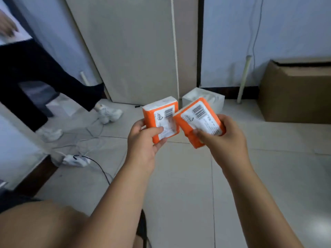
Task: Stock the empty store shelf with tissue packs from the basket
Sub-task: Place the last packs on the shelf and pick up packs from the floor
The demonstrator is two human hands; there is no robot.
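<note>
view from a head-worn camera, looking down past two bare forearms at a pale tiled floor (179,185). each hand holds one orange-and-white pack of tissues out in front of the body, above the floor.

the left hand (143,138) grips the left tissue pack (161,119) by its lower end, thumb across the printed white label and fingers wrapped round the back. this pack stands nearly upright, its white top edge and a barcode facing the camera.

the right hand (222,138) grips the right tissue pack (198,120) the same way, thumb on the label and fingers curled round the far side. this pack tilts to the right. the upper corners of the two packs sit just beside each other; whether they touch cannot be told.

behind the packs, on the floor against a tall beige wall panel (134,51), sits a small open white box (204,99). a large brown cardboard box (295,90) stands at the right by the wall, with a pale pipe (244,79) leaning upright just to its left.

at the left a second person (44,83) in dark trousers and white sneakers (109,112) stands mid-stride, blurred. near their feet a white power strip (75,160) lies among loose cables. the wearer's bare knee (35,226) fills the lower left corner.
</note>
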